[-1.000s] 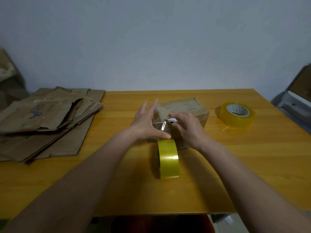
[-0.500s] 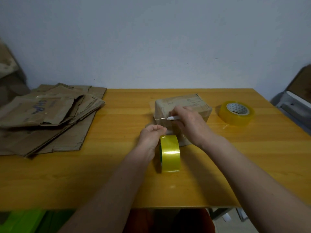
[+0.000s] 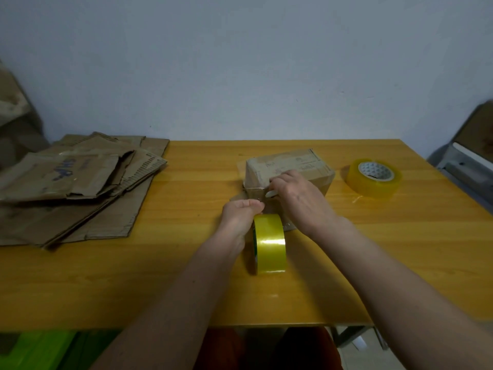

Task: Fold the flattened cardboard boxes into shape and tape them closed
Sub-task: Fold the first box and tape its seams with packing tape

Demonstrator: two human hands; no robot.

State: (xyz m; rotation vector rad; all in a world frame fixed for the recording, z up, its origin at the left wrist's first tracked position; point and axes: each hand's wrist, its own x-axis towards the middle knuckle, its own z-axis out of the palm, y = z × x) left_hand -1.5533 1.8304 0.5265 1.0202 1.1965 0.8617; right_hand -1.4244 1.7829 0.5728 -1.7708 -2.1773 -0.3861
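**Tape stretched to the box at mid-table**

The small folded brown cardboard box (image 3: 289, 169) sits a little past the middle of the yellow wooden table (image 3: 186, 289), well in from every edge. The left hand (image 3: 241, 213) is curled, thumb and fingers pinching the clear strip of tape at the box's near face. The right hand (image 3: 298, 198) lies over the box's near right corner, fingers curled round a small white tool (image 3: 270, 193) whose tip points at the strip. An upright roll of yellow tape (image 3: 269, 243) stands just beside the left wrist, touching the box's near side as far as I can tell.

A second roll of yellowish clear tape (image 3: 373, 177) lies flat to the right, near the box but apart from it. A stack of flattened brown cardboard sheets (image 3: 77, 182) covers the table's far left corner, overhanging the left edge. Bare wood runs wide along the near edge and between the stack and the box. A plain pale wall (image 3: 240, 62) stands behind the table.
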